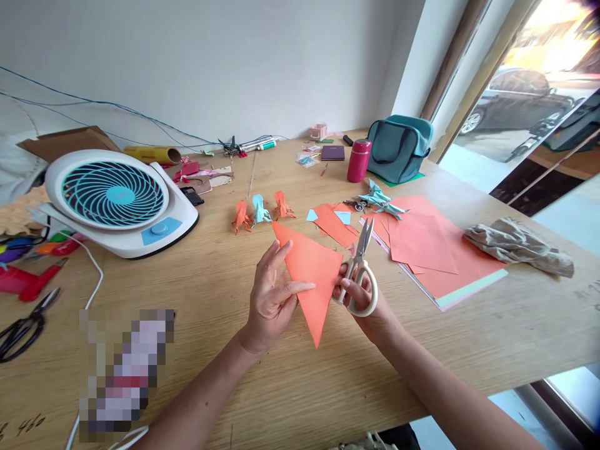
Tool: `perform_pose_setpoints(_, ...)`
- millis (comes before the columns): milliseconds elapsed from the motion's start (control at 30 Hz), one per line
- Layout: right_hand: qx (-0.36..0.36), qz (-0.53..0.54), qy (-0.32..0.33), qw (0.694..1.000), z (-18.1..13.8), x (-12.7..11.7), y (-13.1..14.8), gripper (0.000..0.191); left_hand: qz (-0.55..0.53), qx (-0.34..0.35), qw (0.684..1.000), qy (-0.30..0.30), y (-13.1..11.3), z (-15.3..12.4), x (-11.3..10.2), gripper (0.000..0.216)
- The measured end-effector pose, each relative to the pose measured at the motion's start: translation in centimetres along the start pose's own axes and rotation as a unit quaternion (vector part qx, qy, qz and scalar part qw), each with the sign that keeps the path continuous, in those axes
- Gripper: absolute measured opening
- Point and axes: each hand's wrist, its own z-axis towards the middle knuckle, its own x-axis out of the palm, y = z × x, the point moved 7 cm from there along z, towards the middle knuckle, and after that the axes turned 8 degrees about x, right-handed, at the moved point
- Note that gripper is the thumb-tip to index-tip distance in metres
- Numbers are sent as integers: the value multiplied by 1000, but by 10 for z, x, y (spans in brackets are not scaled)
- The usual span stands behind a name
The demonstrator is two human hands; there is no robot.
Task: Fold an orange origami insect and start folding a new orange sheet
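Note:
My left hand (272, 294) pinches the left edge of an orange paper triangle (310, 275), folded and held up above the wooden table (262, 387). My right hand (363, 306) grips white-handled scissors (360, 269) by their loops, blades pointing up and slightly apart, just right of the triangle. Behind the hands stand three small folded paper figures, two orange and one light blue (257, 212). A stack of orange sheets (431, 250) lies to the right.
A white and teal fan (117, 200) sits at the left with black scissors (21, 331) and red tools near it. A teal bag (398, 147), a red bottle (359, 160) and a crumpled cloth (515, 247) are at the right. Paper scraps lie mid-table.

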Motion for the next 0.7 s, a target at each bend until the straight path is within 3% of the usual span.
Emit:
perform_pose_setpoints(100, -20, -40, -19, 999, -1, -2, 2, 30, -11, 17, 1000, 11, -2, -2, 3, 37)
perform_pose_setpoints(200, -24, -72, -49, 996, -2, -4, 3, 32, -9, -21, 1000, -9, 4, -5, 3, 36)
perform_pose_setpoints(333, -49, -102, -80, 990, -3, -7, 8, 36, -104, -173, 974, -98, 25, -10, -2, 33)
perform_pose_setpoints(467, -81, -135, -94, 983, -5, -6, 10, 36, -284, -319, 899, -99, 34, -17, 13, 25)
perform_pose_setpoints(533, -83, -147, -87, 982, -5, -5, 8, 36, -323, -319, 885, -98, 29, -15, 16, 23)
perform_pose_setpoints(700, -84, -154, -52, 983, -6, 3, 3, 37, -263, -294, 915, -86, 24, -11, 9, 14)
